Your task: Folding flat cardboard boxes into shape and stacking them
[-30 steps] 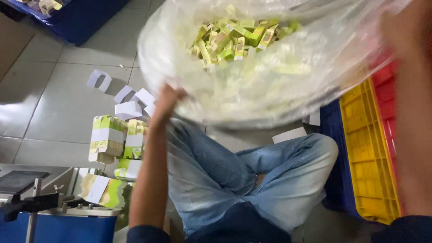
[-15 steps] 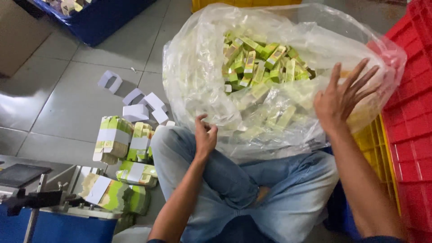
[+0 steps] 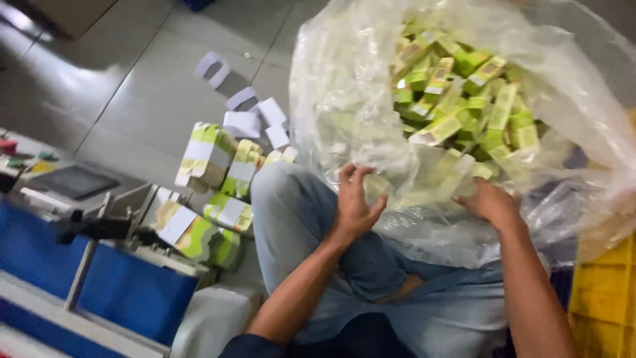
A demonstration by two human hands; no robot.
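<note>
A big clear plastic bag (image 3: pixel 371 86) full of small green and yellow cartons (image 3: pixel 464 99) fills the upper right of the frame, resting on the person's lap. The left hand (image 3: pixel 354 199) pinches its near wall with curled fingers, and the right hand (image 3: pixel 489 201) presses loosely open against it. The thin film could slip or tear under that weight, spilling cartons toward the bundled flat boxes (image 3: pixel 212 159) left of centre.

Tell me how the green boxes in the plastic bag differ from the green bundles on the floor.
The boxes in the bag are folded up and lie loose in a jumbled heap; the bundles on the floor are flat packs held by white bands. The boxes sit inside the clear plastic bag, which the left hand and right hand touch; the bundles lie uncovered and untouched. Both share green-and-yellow print.
</note>
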